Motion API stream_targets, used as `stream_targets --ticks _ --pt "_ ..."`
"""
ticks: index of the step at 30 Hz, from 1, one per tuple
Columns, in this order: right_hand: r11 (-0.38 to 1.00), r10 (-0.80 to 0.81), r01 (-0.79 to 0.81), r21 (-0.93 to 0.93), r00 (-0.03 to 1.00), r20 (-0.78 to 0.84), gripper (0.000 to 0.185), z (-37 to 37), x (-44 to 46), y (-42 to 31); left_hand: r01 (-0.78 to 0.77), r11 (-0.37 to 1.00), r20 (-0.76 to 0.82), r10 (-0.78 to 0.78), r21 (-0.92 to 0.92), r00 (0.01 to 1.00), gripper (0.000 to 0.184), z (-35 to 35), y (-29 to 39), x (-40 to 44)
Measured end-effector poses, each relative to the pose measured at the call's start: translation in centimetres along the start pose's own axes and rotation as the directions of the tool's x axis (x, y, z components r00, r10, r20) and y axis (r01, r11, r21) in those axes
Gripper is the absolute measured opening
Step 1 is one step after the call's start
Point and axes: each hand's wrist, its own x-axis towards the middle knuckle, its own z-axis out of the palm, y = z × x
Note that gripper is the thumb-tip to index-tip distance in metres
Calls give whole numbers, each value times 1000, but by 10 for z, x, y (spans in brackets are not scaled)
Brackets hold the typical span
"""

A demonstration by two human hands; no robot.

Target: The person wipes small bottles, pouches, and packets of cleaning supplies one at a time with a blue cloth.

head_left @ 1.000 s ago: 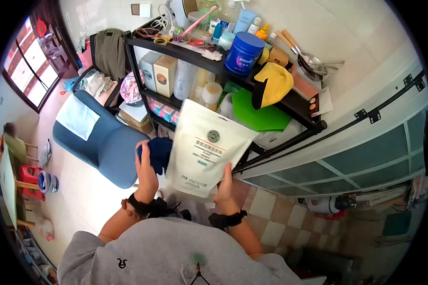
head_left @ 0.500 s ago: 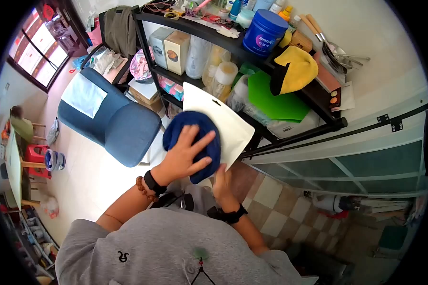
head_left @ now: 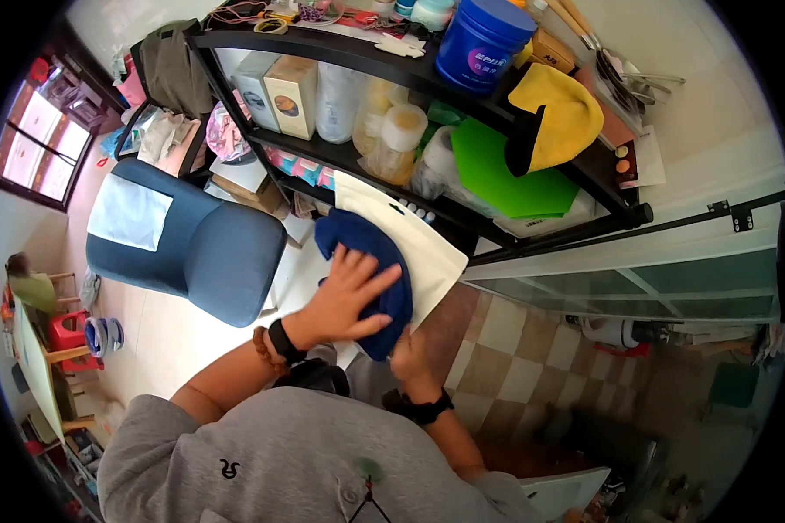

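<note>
My left hand (head_left: 344,301) lies over a soft navy blue hat (head_left: 391,253), its fingers spread out. Under the hat is a flat cream-white bag (head_left: 436,254) with a hang slot near its upper edge. The hat covers much of the bag's left part. At the bag's lower corner, my right hand (head_left: 416,359) is closed on the edge, its fingertips partly hidden.
Ahead stands a black shelf (head_left: 358,50) holding a blue tub (head_left: 484,44), a yellow and black hat (head_left: 556,118), a green sheet (head_left: 508,170), boxes and jars. A blue chair (head_left: 187,240) is at the left. On the right is a glazed partition (head_left: 637,295).
The hat has shifted on the bag and looks more elongated, and my left hand has moved down slightly with it. My right hand stays at the bag's corner. The view has tilted a little.
</note>
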Motion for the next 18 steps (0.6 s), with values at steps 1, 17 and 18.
stream_targets --ticks 1,17,18 --pt "1000 11 -11 20 1000 21 49 1 -2 -2 41 999 -69 -44 -34 997 75 -4 -9 4" --pt "804 202 -92 588 972 -123 65 43 18 -36 -262 948 39 273 -181 961 60 -8 -20 -40" --pt "788 212 -75 611 965 -154 67 47 22 -44 -335 935 100 347 -121 933 57 -13 -18 -41"
